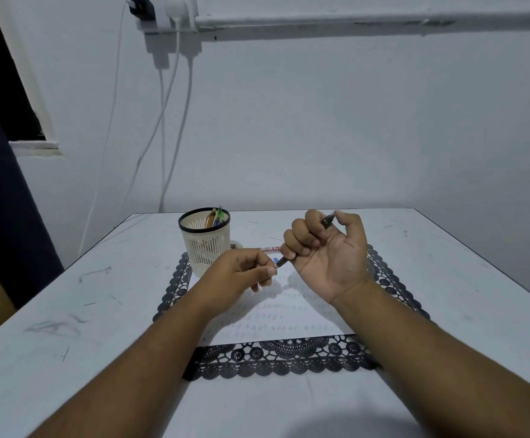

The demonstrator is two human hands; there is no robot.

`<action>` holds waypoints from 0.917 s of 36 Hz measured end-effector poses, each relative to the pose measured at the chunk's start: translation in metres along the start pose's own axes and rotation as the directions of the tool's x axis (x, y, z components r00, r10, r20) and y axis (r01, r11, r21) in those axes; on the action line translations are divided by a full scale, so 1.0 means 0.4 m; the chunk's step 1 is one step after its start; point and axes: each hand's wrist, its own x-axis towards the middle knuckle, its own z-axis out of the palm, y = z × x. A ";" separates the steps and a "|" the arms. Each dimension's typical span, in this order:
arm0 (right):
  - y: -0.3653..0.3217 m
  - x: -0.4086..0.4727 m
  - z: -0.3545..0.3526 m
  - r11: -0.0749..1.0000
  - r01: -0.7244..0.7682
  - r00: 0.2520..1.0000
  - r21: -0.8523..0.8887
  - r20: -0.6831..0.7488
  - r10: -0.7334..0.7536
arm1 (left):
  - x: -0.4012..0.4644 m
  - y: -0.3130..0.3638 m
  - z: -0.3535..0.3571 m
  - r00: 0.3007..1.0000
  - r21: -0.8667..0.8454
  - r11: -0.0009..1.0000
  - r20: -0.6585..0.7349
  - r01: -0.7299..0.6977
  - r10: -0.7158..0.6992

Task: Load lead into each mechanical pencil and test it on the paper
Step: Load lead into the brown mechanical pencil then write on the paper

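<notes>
Right hand (pixel 323 248) palm-up, fingers curled in a fist; left hand (pixel 241 273) pinching thumb to fingertips, both forearms extended.

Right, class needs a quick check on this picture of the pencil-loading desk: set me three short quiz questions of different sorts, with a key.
1. True or false: the right hand grips a dark mechanical pencil in its fist, above the paper.
2. Where does the cream pen basket stand?
A. at the far left corner of the black lace mat
B. on the near edge of the table
C. to the right of the paper
3. Fill in: the left hand brings its pinched fingertips to the pencil's lower ____.

Key: 1 true; 2 A; 3 end.
</notes>
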 end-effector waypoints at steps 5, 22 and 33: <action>-0.004 0.002 0.000 0.999 -0.004 0.998 -0.037 0.056 0.006 | 0.001 0.006 0.002 1.000 -0.029 1.000 0.015 -0.003 0.003; -0.005 0.004 0.000 0.999 -0.023 0.998 -0.038 0.065 0.026 | -0.002 0.015 0.005 1.000 -0.077 0.997 0.019 0.008 -0.006; -0.007 0.004 0.000 0.999 -0.019 0.998 -0.030 0.058 0.021 | -0.002 0.013 0.007 1.000 -0.076 0.997 0.023 0.013 -0.011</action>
